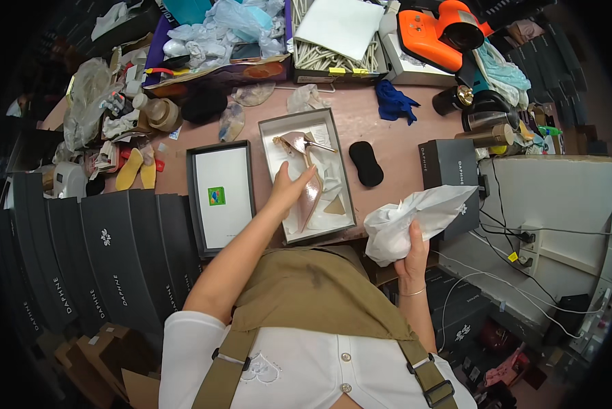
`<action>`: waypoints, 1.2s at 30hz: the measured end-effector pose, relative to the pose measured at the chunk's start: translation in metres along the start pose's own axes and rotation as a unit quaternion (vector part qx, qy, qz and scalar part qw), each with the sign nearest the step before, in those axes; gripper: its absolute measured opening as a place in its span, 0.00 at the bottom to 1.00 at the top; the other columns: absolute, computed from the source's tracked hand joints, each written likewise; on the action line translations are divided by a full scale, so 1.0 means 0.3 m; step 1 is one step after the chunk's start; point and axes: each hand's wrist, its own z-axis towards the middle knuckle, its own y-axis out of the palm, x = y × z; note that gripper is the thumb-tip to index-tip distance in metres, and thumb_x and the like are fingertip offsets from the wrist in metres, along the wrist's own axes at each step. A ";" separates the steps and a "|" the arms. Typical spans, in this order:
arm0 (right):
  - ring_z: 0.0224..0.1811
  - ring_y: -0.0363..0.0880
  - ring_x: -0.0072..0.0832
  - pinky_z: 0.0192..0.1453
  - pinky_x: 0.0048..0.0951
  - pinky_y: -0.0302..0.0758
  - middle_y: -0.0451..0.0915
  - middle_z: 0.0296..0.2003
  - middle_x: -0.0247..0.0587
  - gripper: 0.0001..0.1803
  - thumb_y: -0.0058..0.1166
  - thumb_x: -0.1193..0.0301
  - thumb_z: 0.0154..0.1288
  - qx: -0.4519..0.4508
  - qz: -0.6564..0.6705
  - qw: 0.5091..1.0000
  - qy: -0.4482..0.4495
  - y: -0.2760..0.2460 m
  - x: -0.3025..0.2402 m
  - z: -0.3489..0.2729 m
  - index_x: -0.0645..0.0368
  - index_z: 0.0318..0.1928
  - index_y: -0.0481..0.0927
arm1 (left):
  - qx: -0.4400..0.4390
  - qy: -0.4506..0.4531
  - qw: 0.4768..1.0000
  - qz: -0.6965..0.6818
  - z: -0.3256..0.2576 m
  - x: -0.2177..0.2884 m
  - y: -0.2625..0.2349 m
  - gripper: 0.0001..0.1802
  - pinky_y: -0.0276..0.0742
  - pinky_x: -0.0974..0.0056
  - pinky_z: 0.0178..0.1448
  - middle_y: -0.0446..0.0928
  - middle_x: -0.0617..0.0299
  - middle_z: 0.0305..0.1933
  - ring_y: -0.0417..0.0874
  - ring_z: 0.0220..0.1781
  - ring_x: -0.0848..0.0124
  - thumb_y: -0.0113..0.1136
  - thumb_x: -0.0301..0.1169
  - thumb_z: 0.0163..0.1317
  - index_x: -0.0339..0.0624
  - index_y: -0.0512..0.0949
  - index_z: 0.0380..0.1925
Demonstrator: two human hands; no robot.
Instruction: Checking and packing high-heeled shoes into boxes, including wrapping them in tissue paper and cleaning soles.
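Observation:
A shiny pink high-heeled shoe (308, 198) with a pointed toe lies in an open grey shoebox (263, 143) lined with white paper. My left hand (291, 187) reaches into the box and grips the shoe by its side, thumb toward the heel. To the right, clear of the table edge, my right hand (413, 255) holds a bundle of crumpled white tissue paper (405, 225) from below. Whether anything is wrapped inside it cannot be seen. Left of the shoebox lies its dark-rimmed lid (229, 170), white inside up, with a small green packet (216, 195) on it.
A black sponge-like pad (366, 163) lies right of the shoebox. Beyond stand a bin of plastic wrapping (217, 71), a box of pale sticks (306, 58) and an orange tool (425, 41). Dark shoeboxes (125, 252) stack at the left; cables (503, 225) hang at the right.

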 end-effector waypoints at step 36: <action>0.31 0.82 0.46 0.35 0.41 0.79 0.80 0.27 0.54 0.12 0.50 0.69 0.60 -0.252 -0.778 0.548 -0.174 0.358 0.451 0.429 0.68 0.33 0.78 | 0.031 0.139 0.988 -0.060 -0.183 -0.010 -0.517 0.15 0.76 0.69 0.45 0.80 0.58 0.40 0.80 0.41 0.75 0.63 0.23 0.56 0.30 0.74 0.43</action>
